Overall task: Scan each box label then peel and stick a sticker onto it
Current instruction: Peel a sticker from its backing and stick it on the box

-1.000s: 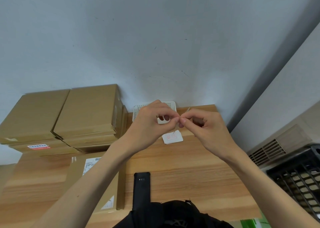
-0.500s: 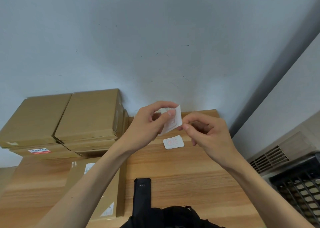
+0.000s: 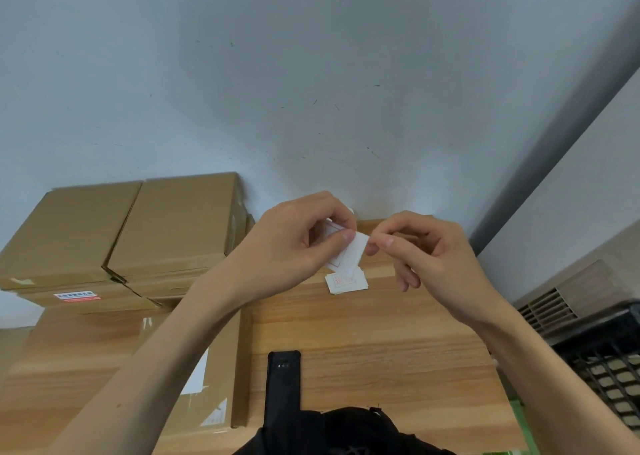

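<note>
Head view: left hand (image 3: 294, 247) pinching white sticker sheet (image 3: 349, 250) between thumb and fingers, held above far part of wooden surface (image 3: 381, 344); right hand (image 3: 426, 257) pinching sheet's right edge with thumb and forefinger, other fingers loosely curled. Small sticker stack (image 3: 346, 281) lying on surface just below hands; labelled box (image 3: 214, 385) flat at near left, under left forearm. Cardboard box pile (image 3: 138, 233) far left against wall, black phone (image 3: 282, 385) near centre.

White sticker (image 3: 348, 252), red print; tan boxes (image 3: 173, 226); black phone (image 3: 282, 382); light wood-grain table (image 3: 381, 344); grey-white wall (image 3: 311, 74).
</note>
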